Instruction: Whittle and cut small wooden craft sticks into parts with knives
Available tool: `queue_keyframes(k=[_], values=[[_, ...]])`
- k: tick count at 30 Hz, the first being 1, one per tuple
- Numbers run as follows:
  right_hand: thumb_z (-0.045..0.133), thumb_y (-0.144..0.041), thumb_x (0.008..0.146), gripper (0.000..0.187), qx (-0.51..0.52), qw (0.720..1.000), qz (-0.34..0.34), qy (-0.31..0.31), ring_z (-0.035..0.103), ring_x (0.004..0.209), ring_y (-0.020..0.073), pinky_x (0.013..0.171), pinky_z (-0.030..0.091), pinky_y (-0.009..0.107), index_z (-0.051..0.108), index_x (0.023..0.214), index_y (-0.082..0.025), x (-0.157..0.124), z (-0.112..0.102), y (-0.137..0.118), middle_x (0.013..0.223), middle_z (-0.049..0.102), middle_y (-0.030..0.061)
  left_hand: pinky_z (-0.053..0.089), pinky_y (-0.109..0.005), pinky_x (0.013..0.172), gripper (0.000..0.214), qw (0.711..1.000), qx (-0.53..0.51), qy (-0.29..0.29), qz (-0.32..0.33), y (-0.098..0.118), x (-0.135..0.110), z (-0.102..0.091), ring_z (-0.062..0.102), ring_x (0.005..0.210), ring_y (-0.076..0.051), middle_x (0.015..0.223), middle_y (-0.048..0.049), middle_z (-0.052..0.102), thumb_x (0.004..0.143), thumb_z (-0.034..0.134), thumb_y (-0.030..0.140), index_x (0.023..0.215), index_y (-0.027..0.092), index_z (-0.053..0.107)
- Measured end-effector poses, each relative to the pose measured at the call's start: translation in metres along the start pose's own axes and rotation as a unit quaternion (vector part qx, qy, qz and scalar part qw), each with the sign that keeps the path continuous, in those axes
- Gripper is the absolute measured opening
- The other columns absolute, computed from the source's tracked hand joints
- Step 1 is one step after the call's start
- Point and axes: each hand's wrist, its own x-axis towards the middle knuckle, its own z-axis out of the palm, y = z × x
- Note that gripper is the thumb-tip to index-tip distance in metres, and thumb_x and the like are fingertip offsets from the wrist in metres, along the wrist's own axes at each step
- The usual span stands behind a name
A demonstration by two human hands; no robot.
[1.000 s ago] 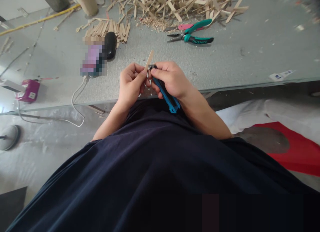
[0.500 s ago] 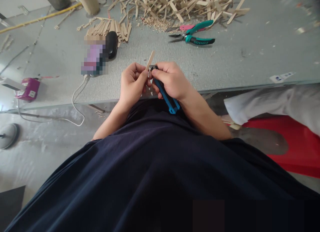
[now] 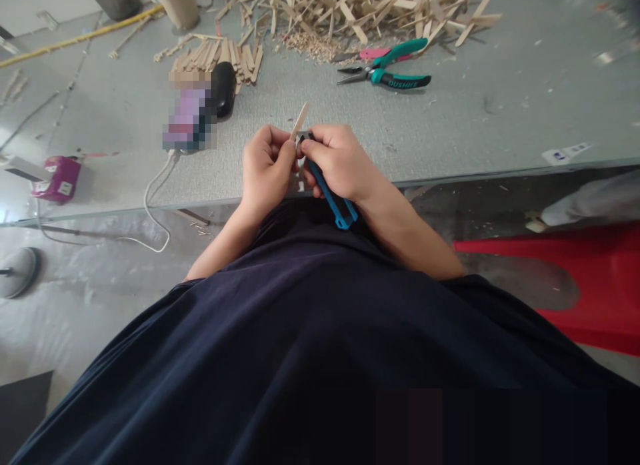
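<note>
Wooden stick (image 3: pixel 301 121) — pinched left, between the hands (image 3: pixel 266 168) (image 3: pixel 343 161).

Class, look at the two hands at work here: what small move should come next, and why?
Probably press the metal end of the blue-handled tool against the wooden stick: the left hand holds the stick upward, and the right hand grips the tool with its metal end right beside it. Whether they touch is unclear.

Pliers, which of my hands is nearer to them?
Right. Your right hand, gripping the blue tool, is just below and slightly left of the pliers in view; your left hand, pinching a stick, is farther off, lower left.
</note>
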Motion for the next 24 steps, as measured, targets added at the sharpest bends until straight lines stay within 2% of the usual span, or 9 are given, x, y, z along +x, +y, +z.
queue_keyframes(k=[6,10,14,17,21,24], values=[[0.054,-0.027,0.103,0.022,-0.019,1.0,0.005,0.013,0.048,0.036,0.0139,0.033,0.034,0.026,0.051,0.081,-0.025,0.001,0.004,-0.001,0.049,0.053,-0.0031,0.041,-0.024,0.066,0.022,0.995,0.055,0.022,0.075,-0.001,-0.002,-0.002,0.055,0.067,-0.008,0.073,0.0053,0.057,0.1,0.067,0.016,0.081,0.021,0.058],[0.054,-0.026,0.103,0.024,-0.022,1.0,0.005,0.009,0.048,0.037,0.0141,0.033,0.034,0.026,0.049,0.08,-0.025,0.001,0.005,-0.003,0.049,0.051,-0.0031,0.039,-0.025,0.067,0.026,0.996,0.058,0.025,0.067,-0.003,0.0,-0.004,0.051,0.065,-0.008,0.069,0.0061,0.051,0.101,0.067,0.018,0.079,0.022,0.054],[0.054,-0.028,0.102,0.024,-0.03,0.999,0.019,0.003,0.047,0.036,0.0144,0.032,0.031,0.027,0.048,0.079,-0.026,-0.001,0.007,-0.008,0.048,0.051,-0.0026,0.037,-0.025,0.062,0.029,0.997,0.032,0.0,0.064,-0.004,0.002,-0.005,0.046,0.059,-0.008,0.062,0.0072,0.043,0.101,0.07,0.023,0.077,0.022,0.053],[0.054,-0.027,0.102,0.022,-0.037,0.999,0.035,0.001,0.047,0.035,0.0146,0.031,0.033,0.027,0.048,0.081,-0.025,-0.002,0.007,-0.012,0.048,0.051,-0.0028,0.035,-0.024,0.058,0.03,0.996,0.024,-0.022,0.08,-0.006,0.005,-0.007,0.044,0.056,-0.007,0.06,0.0077,0.041,0.101,0.07,0.031,0.078,0.022,0.052],[0.05,-0.023,0.101,0.022,-0.045,0.998,0.051,-0.002,0.049,0.033,0.0145,0.03,0.034,0.025,0.05,0.08,-0.024,0.0,0.006,-0.013,0.047,0.052,-0.0032,0.033,-0.023,0.054,0.04,0.993,0.015,-0.046,0.105,-0.011,0.007,-0.009,0.043,0.054,-0.007,0.06,0.0079,0.041,0.101,0.069,0.051,0.08,0.023,0.05],[0.048,-0.02,0.101,0.022,-0.035,0.998,0.051,-0.015,0.049,0.032,0.0138,0.03,0.034,0.024,0.051,0.079,-0.023,0.001,0.003,-0.012,0.046,0.053,-0.0033,0.033,-0.024,0.055,0.047,0.994,0.018,-0.052,0.09,-0.015,0.009,-0.009,0.044,0.056,-0.007,0.062,0.007,0.044,0.098,0.068,0.063,0.081,0.023,0.05]])
